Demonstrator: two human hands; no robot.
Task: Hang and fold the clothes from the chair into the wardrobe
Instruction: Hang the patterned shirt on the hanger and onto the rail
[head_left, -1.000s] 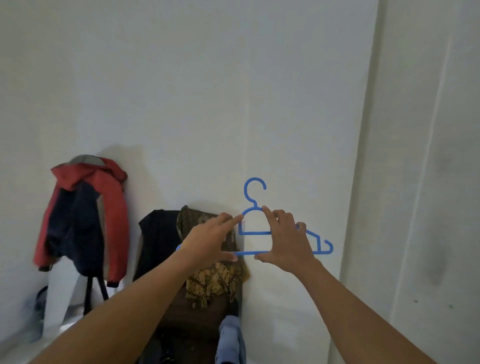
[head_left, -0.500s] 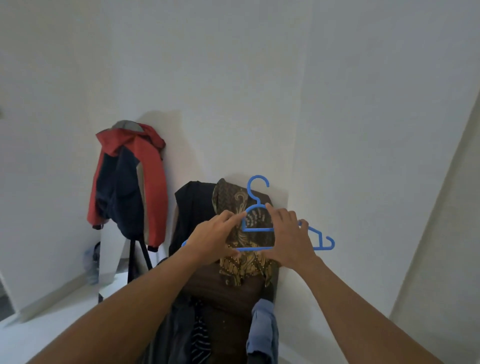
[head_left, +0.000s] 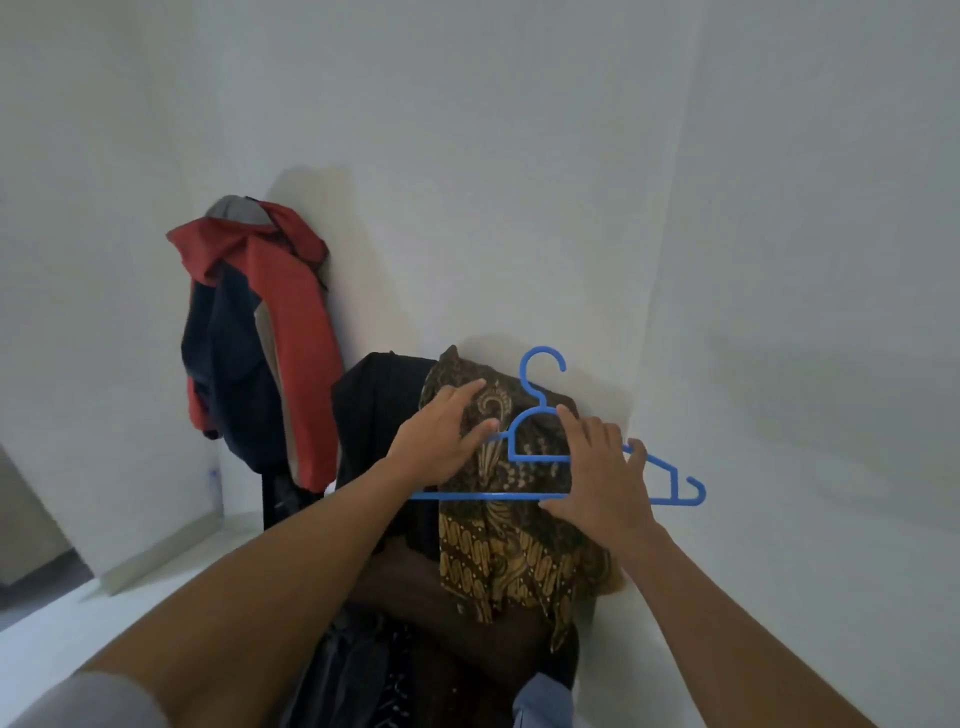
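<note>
Two hands on blue hanger (head_left: 535, 458): right hand (head_left: 602, 478) clamps its shoulder, left hand (head_left: 436, 447) straight-fingered beside. Batik shirt (head_left: 514, 551) draped on chair (head_left: 410, 582) behind: light, limp, likely grab at collar.

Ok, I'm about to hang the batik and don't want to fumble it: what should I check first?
1. The right hand grips the hanger: ok.
2. The left hand grips it too: cannot tell, fingers partly hidden.
3. The hanger is bare: ok.
4. The batik lies on top, uncovered: ok.
5. The wardrobe is in view: not ok.
</note>
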